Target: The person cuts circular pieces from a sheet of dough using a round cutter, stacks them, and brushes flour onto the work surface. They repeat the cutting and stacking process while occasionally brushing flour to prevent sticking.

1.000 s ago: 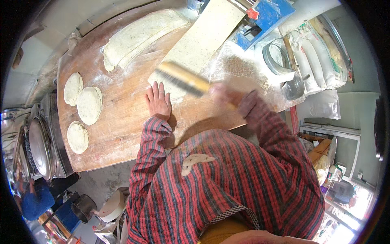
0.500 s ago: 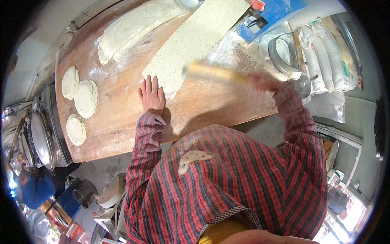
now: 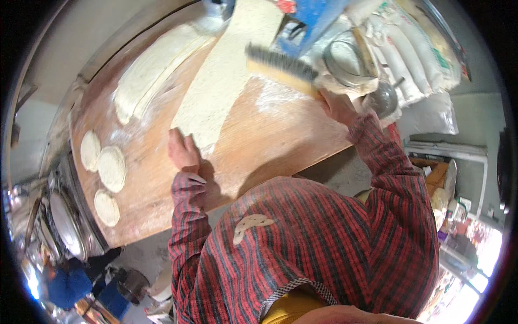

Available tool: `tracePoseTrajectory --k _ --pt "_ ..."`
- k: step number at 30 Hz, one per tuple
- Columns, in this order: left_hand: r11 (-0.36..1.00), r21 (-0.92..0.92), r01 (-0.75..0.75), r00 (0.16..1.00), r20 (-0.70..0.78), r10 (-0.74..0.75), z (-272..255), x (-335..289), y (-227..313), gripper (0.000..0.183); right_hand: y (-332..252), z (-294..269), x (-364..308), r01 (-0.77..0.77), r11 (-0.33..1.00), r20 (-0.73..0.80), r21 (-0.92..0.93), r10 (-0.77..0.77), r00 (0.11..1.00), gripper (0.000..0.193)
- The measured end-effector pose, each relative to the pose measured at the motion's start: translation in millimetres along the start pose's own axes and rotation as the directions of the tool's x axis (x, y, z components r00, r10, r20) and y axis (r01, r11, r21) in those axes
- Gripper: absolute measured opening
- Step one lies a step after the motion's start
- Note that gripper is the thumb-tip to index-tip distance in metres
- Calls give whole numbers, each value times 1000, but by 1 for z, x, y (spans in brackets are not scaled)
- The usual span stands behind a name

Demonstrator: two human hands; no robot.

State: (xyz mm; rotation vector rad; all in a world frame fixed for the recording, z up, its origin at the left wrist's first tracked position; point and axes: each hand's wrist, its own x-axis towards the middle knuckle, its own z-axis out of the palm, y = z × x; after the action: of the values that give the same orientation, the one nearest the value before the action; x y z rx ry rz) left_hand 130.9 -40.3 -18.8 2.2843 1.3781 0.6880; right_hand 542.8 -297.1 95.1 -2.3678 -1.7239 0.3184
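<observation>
Brush swung farther along the dough strip as the left hand kept to its near end

Since half a second earlier, the brush [image 3: 283, 70] had moved farther up the right edge of the strip of dough [image 3: 213, 94], its bristles now facing away from the person. The left hand [image 3: 183, 154] was again at the strip's near left corner, its fingers looking more bent; the view itself had turned too.

The right hand [image 3: 339, 108] was wrapped round the brush's grip, near the sieve [image 3: 345, 62]. Whether the left fingers pinched the dough or only rested there could not be told. The hands were well apart.

The strip lay flat on the wooden surface [image 3: 264, 146], its far end out of view beside the blue equipment [image 3: 318, 21]. By the look of it, the brushing was partway: the strip was spread out and uncut, but loose flour [image 3: 275, 100] remained to its right. A layered sheet [image 3: 156, 70] lay on its left, and three dough rounds [image 3: 111, 168], seemingly finished shapes, sat farther left.
</observation>
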Motion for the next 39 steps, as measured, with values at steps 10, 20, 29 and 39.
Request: tracePoseTrajectory --k 10,20,29,39 --pt "832 -313 457 888 208 -410 48 104 -67 19 135 -34 -1 -280 901 -646 -332 -1 764 41" --pt "853 -322 411 877 -116 -466 -6 32 23 38 172 -101 12 -392 726 -86 565 524 847 54" --pt "842 -360 402 850 -197 -489 -22 30 16 29 -86 -19 -48 38 875 41 483 -66 997 45" --pt "235 -863 446 806 273 -525 -80 -13 -77 16 -215 14 -44 -26 999 270 -27 32 962 31"
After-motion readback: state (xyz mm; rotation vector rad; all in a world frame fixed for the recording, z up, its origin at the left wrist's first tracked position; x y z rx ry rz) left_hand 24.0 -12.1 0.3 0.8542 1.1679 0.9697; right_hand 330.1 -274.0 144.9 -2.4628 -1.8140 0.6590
